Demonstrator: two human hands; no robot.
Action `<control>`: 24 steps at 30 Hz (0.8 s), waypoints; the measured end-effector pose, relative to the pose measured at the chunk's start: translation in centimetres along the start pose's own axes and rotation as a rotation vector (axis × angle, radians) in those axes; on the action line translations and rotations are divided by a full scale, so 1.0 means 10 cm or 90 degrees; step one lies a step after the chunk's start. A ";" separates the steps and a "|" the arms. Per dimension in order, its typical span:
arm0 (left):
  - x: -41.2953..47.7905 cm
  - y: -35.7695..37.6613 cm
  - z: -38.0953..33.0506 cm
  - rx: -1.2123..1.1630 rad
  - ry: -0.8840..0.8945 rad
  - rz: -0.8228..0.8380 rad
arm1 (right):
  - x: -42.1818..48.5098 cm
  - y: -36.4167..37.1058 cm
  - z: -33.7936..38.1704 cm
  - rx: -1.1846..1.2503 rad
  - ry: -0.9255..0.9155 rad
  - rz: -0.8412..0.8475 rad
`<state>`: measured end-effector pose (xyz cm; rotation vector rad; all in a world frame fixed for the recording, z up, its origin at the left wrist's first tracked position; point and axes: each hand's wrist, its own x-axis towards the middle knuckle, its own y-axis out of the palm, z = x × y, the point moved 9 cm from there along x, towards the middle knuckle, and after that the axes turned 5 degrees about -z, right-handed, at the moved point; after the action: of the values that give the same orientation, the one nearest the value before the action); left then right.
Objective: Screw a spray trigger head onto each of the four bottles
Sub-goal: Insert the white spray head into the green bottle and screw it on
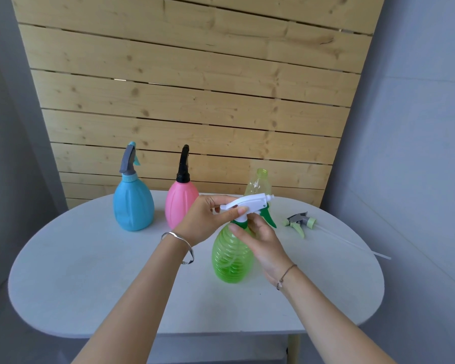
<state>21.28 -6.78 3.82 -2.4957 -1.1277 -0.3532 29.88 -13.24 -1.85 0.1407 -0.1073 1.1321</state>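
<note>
A ribbed green bottle (231,258) stands upright near the table's middle. On its neck sits a white spray head with a dark green trigger (252,204). My left hand (208,219) grips the rear of that white head with thumb and fingers. My right hand (260,240) pinches the dark green collar at the bottle's neck. Behind stand a blue bottle (133,203) with a grey head and a pink bottle (180,203) with a black head. A clear yellowish bottle (259,183) stands uncapped behind my hands. A grey and light green spray head (298,223) lies to the right.
All of it sits on a white oval table (90,285). The loose head's long clear dip tube (352,244) stretches toward the table's right edge. A wooden slat wall (195,88) rises directly behind the table.
</note>
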 end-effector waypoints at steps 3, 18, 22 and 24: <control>-0.01 0.00 0.00 -0.002 0.002 0.007 | -0.02 0.02 0.00 -0.009 0.010 0.049; -0.01 -0.03 -0.03 -0.011 0.012 -0.017 | -0.04 -0.02 0.10 -0.062 -0.080 -0.045; -0.03 -0.04 -0.03 -0.008 0.017 -0.024 | -0.07 -0.01 0.12 -0.050 -0.087 -0.067; -0.05 -0.08 0.01 0.012 0.000 -0.058 | -0.06 0.02 0.15 -0.066 -0.087 -0.044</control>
<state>20.37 -6.62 3.69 -2.4328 -1.2426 -0.3655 29.46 -14.00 -0.42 0.1285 -0.2798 1.0450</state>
